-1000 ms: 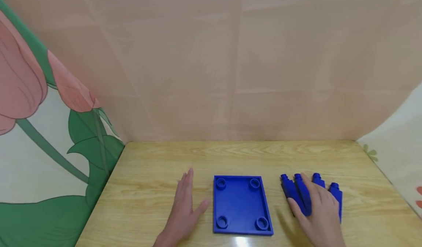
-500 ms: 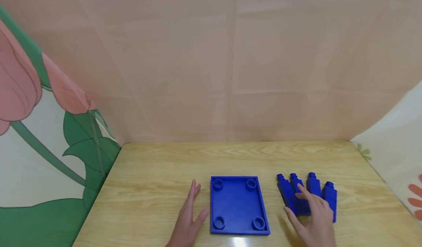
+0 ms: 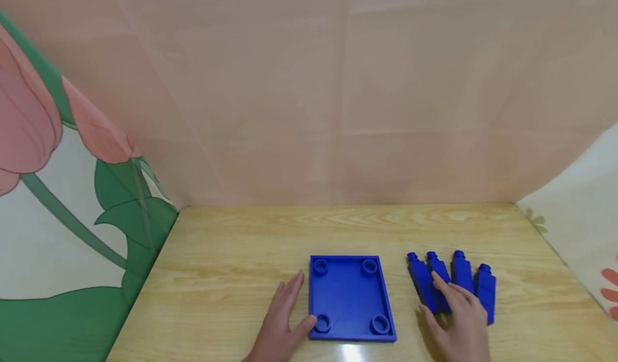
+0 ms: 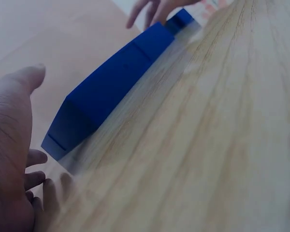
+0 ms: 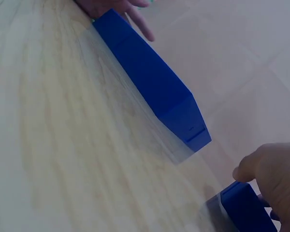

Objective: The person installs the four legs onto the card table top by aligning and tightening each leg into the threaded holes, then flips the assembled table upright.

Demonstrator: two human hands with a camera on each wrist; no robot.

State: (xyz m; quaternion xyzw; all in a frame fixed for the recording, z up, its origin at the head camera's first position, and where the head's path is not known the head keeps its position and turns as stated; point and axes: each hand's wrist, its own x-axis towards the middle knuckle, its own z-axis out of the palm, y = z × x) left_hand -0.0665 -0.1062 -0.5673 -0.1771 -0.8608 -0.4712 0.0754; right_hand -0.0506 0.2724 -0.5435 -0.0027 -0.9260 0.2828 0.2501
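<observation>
A flat square blue panel (image 3: 350,297) lies on the wooden table, with a raised rim and a round ring socket at each corner. Beside its left edge is my left hand (image 3: 282,319), fingers extended; the thumb reaches the near-left corner, though I cannot tell how firmly it touches. To the panel's right lie several blue posts (image 3: 422,280) side by side, each with a narrow round knob at its far end. My right hand (image 3: 461,319) is over the middle posts, index finger forward and thumb left of them. It partly hides their near ends; contact is unclear.
The wooden tabletop (image 3: 241,233) extends around the pieces. A plain beige cloth (image 3: 289,110) hangs behind it. Cloth with a tulip print (image 3: 111,131) is at the left, and pale flowered cloth (image 3: 584,201) at the right.
My left hand has shifted right, its thumb now at the panel's corner. The right hand drew back slightly from the posts, then settled over them. The panel and posts look unmoved on the table.
</observation>
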